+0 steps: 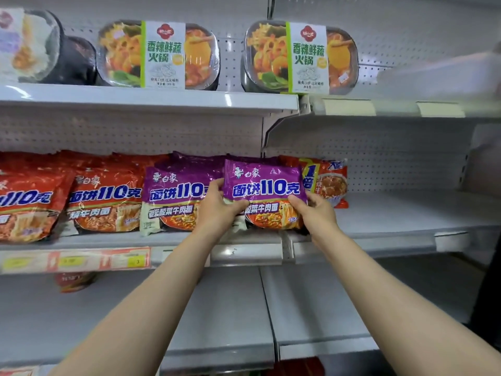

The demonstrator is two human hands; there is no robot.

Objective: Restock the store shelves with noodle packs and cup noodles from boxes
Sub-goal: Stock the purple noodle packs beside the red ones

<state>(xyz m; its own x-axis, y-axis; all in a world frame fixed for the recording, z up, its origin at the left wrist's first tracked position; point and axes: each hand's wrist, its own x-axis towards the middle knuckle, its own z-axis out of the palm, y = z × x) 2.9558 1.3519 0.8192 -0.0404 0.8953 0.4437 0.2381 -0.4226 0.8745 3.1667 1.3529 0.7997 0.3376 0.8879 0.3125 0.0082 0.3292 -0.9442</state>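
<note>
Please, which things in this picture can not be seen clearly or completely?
- Dark bowl, head view: blurred and cut by the left edge, label unreadable.
- Orange noodle pack: mostly hidden behind the purple noodle pack that both hands hold.
- Price labels: too blurred to read.
- Red item under the shelf rail: mostly hidden, kind unclear.
- Boxes: not in view.

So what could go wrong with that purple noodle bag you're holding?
Both hands, left and right, grip only the purple pack's lower edge, so it could flop forward off the middle shelf. It stands tight against the neighbouring purple pack and the orange pack, so pushing it in might knock those over.
</note>
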